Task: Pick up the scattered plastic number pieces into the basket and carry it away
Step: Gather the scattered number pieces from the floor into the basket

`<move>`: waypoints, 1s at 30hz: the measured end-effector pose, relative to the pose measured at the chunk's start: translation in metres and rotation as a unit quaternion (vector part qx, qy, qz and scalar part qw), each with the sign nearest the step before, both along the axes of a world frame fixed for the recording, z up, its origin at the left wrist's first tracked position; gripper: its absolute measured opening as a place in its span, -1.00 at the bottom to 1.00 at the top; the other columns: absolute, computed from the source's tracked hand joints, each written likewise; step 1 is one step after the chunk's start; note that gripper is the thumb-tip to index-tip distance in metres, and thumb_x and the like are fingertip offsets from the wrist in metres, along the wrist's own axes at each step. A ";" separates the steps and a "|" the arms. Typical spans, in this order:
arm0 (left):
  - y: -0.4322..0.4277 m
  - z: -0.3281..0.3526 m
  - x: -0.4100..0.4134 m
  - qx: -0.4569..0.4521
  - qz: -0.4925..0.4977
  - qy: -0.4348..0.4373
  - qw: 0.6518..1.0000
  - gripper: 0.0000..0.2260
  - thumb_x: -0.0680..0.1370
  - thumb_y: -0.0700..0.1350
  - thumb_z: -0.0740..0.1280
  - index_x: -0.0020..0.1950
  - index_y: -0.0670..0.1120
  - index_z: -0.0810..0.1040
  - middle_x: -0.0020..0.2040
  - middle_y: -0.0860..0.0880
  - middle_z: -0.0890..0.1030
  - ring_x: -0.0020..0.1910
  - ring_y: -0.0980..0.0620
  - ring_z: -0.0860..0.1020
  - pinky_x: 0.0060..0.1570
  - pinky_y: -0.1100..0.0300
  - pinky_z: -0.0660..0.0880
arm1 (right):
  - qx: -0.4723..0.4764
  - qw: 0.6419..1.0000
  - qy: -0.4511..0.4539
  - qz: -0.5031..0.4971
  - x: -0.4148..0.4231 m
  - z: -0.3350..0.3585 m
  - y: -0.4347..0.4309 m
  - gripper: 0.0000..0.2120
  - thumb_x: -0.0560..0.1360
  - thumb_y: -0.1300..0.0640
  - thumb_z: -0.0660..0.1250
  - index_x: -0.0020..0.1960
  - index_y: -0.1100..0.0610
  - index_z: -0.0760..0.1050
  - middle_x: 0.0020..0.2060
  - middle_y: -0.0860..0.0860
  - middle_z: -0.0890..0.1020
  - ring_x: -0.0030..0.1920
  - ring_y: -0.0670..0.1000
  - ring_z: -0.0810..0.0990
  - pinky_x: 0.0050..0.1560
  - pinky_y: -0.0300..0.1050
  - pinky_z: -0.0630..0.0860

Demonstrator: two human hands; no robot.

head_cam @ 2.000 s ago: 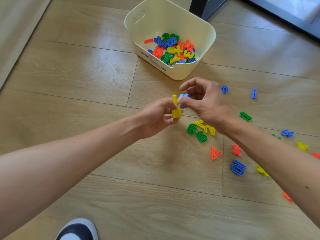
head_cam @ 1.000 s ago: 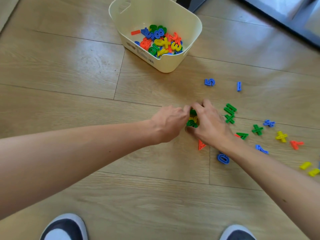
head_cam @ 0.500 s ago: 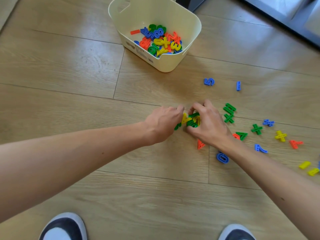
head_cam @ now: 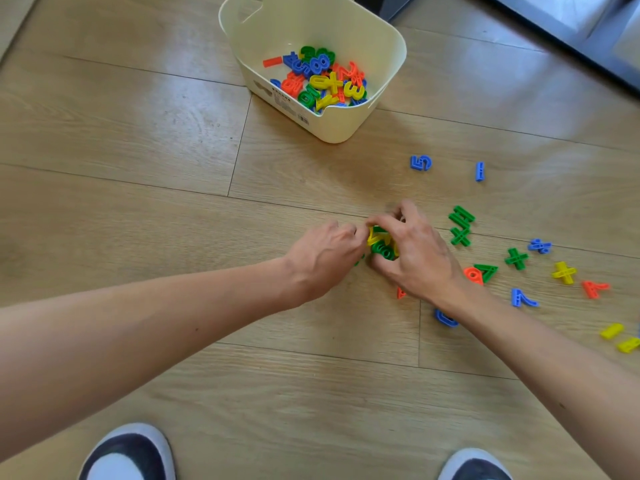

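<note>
Head view: the left hand [head_cam: 323, 259] and right hand [head_cam: 414, 252] close their fingers around a yellow-and-green cluster of number pieces [head_cam: 380, 242] on the floor [head_cam: 138, 168], hiding most of it. The right forearm partly covers an orange piece [head_cam: 401, 292] and a blue piece [head_cam: 445, 318]; the basket [head_cam: 332, 128] stands beyond, its far rim cut off.

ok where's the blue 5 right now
In the head view the blue 5 lies flat on the wooden floor, right of centre, below and right of the cream basket, with the blue 1 to its right.
</note>
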State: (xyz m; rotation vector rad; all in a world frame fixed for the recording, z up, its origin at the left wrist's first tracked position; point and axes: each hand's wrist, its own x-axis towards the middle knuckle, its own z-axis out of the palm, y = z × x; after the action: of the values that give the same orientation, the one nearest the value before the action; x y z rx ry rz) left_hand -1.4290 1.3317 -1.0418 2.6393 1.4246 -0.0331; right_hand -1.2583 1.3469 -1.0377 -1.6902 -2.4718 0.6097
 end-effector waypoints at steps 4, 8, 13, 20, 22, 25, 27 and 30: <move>0.000 0.005 -0.008 -0.029 0.015 -0.024 0.999 -0.72 0.55 -0.34 0.09 0.24 -0.17 0.35 0.06 -0.12 0.53 -0.06 -0.10 0.52 -0.23 0.06 0.42 | 0.004 1.000 0.008 -0.007 0.002 0.002 0.005 -0.59 0.39 -0.02 0.40 0.23 0.00 0.50 -0.03 0.03 0.36 0.02 0.09 0.47 -0.01 0.02 0.53; -0.007 0.002 -0.011 0.000 -0.032 0.012 0.999 -0.72 0.58 -0.32 0.09 0.27 -0.18 0.34 0.03 -0.12 0.52 -0.10 -0.08 0.50 -0.34 0.10 0.33 | 0.015 1.000 0.003 -0.005 0.002 0.004 0.011 -0.62 0.40 -0.04 0.36 0.20 0.01 0.48 -0.02 0.03 0.34 0.02 0.07 0.45 -0.05 -0.01 0.53; -0.011 0.001 -0.007 -0.004 -0.047 0.029 0.998 -0.73 0.58 -0.31 0.04 0.27 -0.19 0.30 0.04 -0.15 0.52 -0.11 -0.10 0.48 -0.35 0.10 0.31 | -0.010 0.999 -0.043 0.018 -0.001 0.003 0.014 -0.60 0.42 -0.04 0.37 0.22 -0.01 0.40 0.02 0.06 0.35 0.05 0.09 0.42 0.00 0.09 0.54; -0.004 0.008 -0.006 -0.052 -0.020 -0.003 0.998 -0.71 0.59 -0.26 -0.04 0.27 -0.16 0.30 0.00 -0.14 0.54 -0.23 -0.07 0.35 -0.32 0.06 0.32 | 0.005 0.998 -0.060 0.037 0.002 0.003 0.015 -0.68 0.45 -0.05 0.36 0.11 0.03 0.35 0.01 0.04 0.32 0.00 0.08 0.40 -0.10 0.08 0.53; -0.003 0.009 -0.008 -0.071 -0.022 -0.004 0.997 -0.68 0.56 -0.22 -0.10 0.24 -0.16 0.31 -0.03 -0.13 0.54 -0.24 -0.07 0.35 -0.32 0.04 0.33 | 0.015 0.996 -0.079 0.050 0.003 0.002 0.014 -0.71 0.48 -0.07 0.32 0.10 0.04 0.35 0.02 0.05 0.33 0.01 0.08 0.39 -0.15 0.02 0.50; -0.001 0.009 -0.009 -0.094 -0.024 0.008 0.995 -0.81 0.60 -0.26 0.09 0.21 -0.14 0.30 -0.04 -0.11 0.53 -0.18 -0.11 0.49 -0.31 0.05 0.36 | 0.033 0.991 -0.109 0.069 0.002 0.002 0.012 -0.73 0.52 -0.07 0.27 0.12 0.05 0.37 0.06 0.06 0.36 0.02 0.09 0.39 -0.21 0.00 0.48; 0.001 0.010 -0.009 -0.111 -0.022 0.003 0.994 -0.84 0.60 -0.27 0.15 0.16 -0.12 0.30 -0.05 -0.10 0.53 -0.15 -0.14 0.53 -0.30 0.05 0.35 | 0.038 0.989 -0.124 0.076 0.000 0.002 0.012 -0.74 0.53 -0.06 0.25 0.14 0.05 0.37 0.07 0.06 0.38 0.03 0.10 0.39 -0.21 0.03 0.52; 0.005 0.011 -0.013 -0.158 0.017 -0.056 0.986 -0.86 0.60 -0.22 0.18 0.00 -0.06 0.21 -0.13 -0.08 0.49 -0.19 -0.16 0.50 -0.29 0.03 0.32 | 0.036 0.991 -0.113 0.069 -0.001 0.002 0.013 -0.74 0.53 -0.05 0.24 0.13 0.07 0.38 0.05 0.07 0.39 0.00 0.10 0.39 -0.18 0.07 0.54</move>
State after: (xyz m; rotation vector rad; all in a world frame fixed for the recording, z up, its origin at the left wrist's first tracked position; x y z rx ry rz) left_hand -1.4417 1.3366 -1.0306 2.3233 1.3054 -0.0961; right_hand -1.2592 1.3599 -1.0362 -1.6560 -2.7479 0.3528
